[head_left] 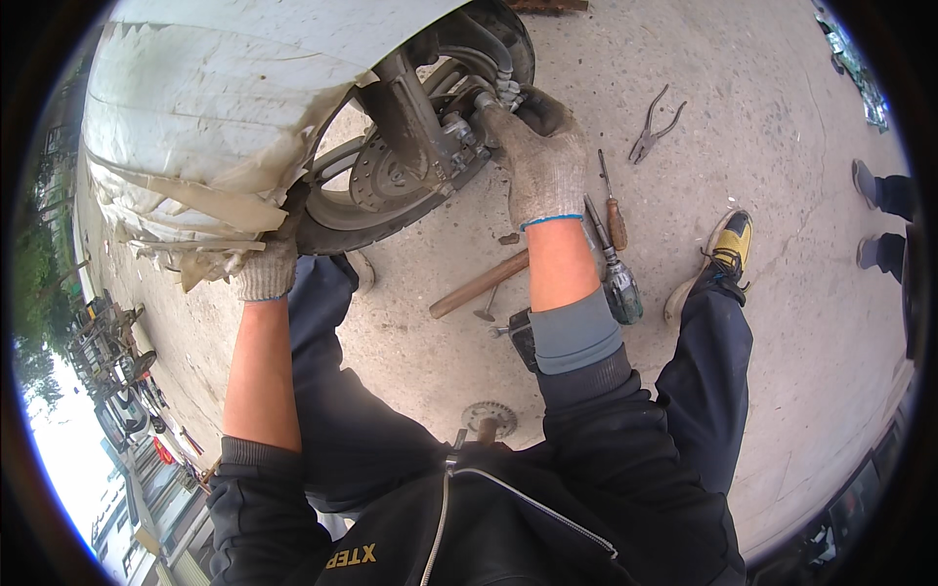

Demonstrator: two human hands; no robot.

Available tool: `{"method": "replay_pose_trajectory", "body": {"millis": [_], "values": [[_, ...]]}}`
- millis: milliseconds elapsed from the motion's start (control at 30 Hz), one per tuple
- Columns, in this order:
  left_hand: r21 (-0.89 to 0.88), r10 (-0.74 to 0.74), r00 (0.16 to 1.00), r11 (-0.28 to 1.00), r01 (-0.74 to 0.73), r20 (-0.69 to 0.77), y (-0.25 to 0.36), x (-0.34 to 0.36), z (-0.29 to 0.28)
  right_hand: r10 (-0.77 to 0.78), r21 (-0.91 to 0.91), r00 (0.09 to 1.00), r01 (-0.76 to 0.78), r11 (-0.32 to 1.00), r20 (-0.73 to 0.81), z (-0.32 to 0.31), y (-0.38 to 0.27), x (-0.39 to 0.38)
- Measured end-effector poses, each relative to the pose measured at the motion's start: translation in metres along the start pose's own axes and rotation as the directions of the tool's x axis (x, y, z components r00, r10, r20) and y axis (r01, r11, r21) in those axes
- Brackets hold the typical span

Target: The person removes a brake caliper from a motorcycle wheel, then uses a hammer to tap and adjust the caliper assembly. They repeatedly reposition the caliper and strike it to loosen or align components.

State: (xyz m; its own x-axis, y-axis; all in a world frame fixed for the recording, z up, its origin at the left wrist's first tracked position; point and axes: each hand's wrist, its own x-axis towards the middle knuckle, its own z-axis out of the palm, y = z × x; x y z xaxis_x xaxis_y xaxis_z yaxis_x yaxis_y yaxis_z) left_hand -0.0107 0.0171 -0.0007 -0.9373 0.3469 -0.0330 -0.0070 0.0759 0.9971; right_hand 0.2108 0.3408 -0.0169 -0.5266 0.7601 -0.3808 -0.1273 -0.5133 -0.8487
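Observation:
My left hand (265,267), in a knit glove, is under the torn, wrapped white body panel (205,117); its fingers are hidden behind the panel's edge and the tire (342,237). My right hand (542,161), also gloved, is closed at a metal fitting (486,101) among the suspension parts, beside a brake disc (378,176) and wheel. What exactly its fingers hold is unclear. On the concrete below lie a wooden handle (474,282), pliers (653,125), screwdrivers (616,222), a green-handled tool (620,293) and a toothed metal disc (489,418).
My legs and yellow-grey shoe (733,239) frame the tools. Another person's dark-trousered legs and shoes (868,184) are at the far right. Small vehicles (122,342) stand at the left, and glinting debris (850,59) lies at the upper right.

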Motion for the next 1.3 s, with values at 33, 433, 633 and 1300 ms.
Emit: {"method": "replay_pose_trajectory", "body": {"millis": [33, 433, 633, 1300], "values": [[0.087, 0.084, 0.969, 0.99, -0.107, 0.231, 0.005, -0.001, -0.006, -0.003, -0.01, 1.0, 0.003, 1.0, -0.006, 0.0, 0.0, 0.0], [0.451, 0.057, 0.935, 0.864, -0.222, 0.351, -0.007, -0.002, -0.003, 0.02, -0.012, 1.0, -0.02, 1.0, -0.023, -0.001, 0.002, 0.0], [0.382, 0.075, 0.941, 0.901, -0.205, 0.329, -0.004, -0.006, 0.002, 0.028, -0.021, 0.999, -0.029, 0.999, -0.024, -0.001, 0.002, 0.001], [0.802, 0.194, 0.932, 0.475, -0.363, 0.307, 0.018, -0.03, 0.024, 0.005, -0.023, 1.0, -0.006, 1.0, -0.019, 0.001, 0.002, 0.0]]}}
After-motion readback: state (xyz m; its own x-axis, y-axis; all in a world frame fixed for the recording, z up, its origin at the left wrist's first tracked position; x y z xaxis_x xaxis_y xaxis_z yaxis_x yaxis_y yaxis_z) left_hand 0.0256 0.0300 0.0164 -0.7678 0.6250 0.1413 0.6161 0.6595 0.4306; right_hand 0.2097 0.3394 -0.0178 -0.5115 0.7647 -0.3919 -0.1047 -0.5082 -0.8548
